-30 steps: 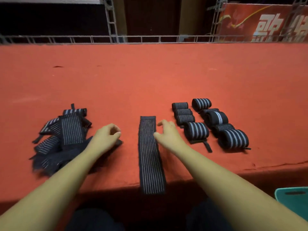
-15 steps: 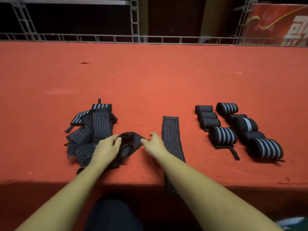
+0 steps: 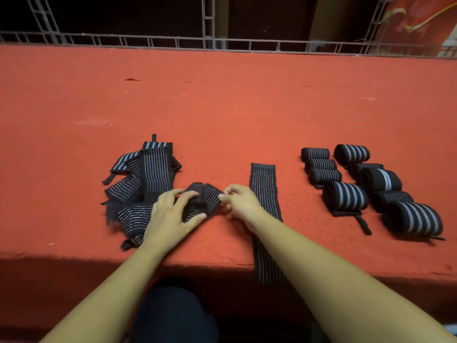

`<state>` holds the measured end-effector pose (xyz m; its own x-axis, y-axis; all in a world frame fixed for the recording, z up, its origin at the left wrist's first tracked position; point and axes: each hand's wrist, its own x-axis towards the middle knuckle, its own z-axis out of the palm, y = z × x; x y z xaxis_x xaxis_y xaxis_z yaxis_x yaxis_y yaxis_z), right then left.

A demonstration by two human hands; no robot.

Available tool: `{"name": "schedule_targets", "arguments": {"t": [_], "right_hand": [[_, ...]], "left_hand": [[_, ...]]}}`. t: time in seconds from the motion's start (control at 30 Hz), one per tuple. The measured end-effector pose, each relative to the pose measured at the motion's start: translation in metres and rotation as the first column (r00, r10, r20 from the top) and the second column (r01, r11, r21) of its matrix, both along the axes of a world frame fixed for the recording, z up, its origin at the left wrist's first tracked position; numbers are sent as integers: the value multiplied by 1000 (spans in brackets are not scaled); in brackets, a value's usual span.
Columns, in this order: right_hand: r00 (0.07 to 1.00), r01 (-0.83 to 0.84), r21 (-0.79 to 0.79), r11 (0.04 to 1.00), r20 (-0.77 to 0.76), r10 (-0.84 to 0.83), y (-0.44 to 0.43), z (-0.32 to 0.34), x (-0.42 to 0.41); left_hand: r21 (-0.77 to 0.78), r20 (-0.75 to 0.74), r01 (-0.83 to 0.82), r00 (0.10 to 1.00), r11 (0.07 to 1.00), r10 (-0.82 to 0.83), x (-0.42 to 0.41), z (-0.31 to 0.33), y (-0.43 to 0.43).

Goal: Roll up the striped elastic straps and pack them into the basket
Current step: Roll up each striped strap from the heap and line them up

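Both hands draw a crumpled strap out beside the pile.

The left hand grips the crumpled strap with curled fingers while the right hand pinches its free end, likely to pull it straight for rolling. Just beside, at 3 o'clock, a flat strap lies stretched out, its near end hanging over the edge, apparently ready to roll. The loose pile sits at 10 o'clock. Finished rolls stand in two rows farther toward 3 o'clock, awaiting the basket, which is not in view. Red carpet covers the surface, and a metal railing runs across at 12 o'clock, with darkness beyond.
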<state>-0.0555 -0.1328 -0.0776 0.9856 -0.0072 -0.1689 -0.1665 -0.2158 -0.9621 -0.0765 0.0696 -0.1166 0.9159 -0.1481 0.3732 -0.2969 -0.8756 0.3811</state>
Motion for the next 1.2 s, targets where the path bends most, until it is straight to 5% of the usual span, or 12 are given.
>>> {"name": "schedule_targets", "arguments": {"t": [0.03,0.1,0.17,0.33,0.43,0.53,0.63,0.7,0.77,0.9,1.03,1.2], "right_hand": [[999,32,288,957,-33,-23,-8,5,-2],[994,106,714,693,-79,-70,-29,16,-6],[991,134,889,438,-111,-77,-50,24,-6],[992,104,875,474,-125,13,-60,37,-22],[978,205,710,673,-172,-117,-59,48,-29],[976,138,95,986,155,-152,-58,53,-37],[941,-157,-522,838,177,287,-53,50,-52],[917,-278,-685,673,18,398,-51,44,-55],[897,-312,-709,633,-2,441,-51,42,-54],[937,-303,-393,868,41,346,-66,49,-49],[972,-203,-49,978,113,207,-90,57,-53],[997,3,472,882,70,-40,-133,71,-58]], "left_hand": [[-42,27,-31,999,999,32,4,1,1],[-119,36,-85,995,989,90,10,3,0],[-94,12,-79,997,992,80,13,3,-4],[-52,19,175,984,983,-174,13,6,-9],[-86,-62,283,956,955,-288,12,11,-9],[-80,-102,353,927,932,-360,9,16,-11],[-40,-83,358,929,933,-360,6,15,-13],[-4,-47,313,948,950,-313,6,12,-14],[-36,-31,234,971,972,-235,8,14,-15],[34,10,181,983,983,-181,16,30,-19],[-1,-13,42,999,999,-42,36,49,-12],[11,-163,-40,986,999,41,36,23,19]]}}
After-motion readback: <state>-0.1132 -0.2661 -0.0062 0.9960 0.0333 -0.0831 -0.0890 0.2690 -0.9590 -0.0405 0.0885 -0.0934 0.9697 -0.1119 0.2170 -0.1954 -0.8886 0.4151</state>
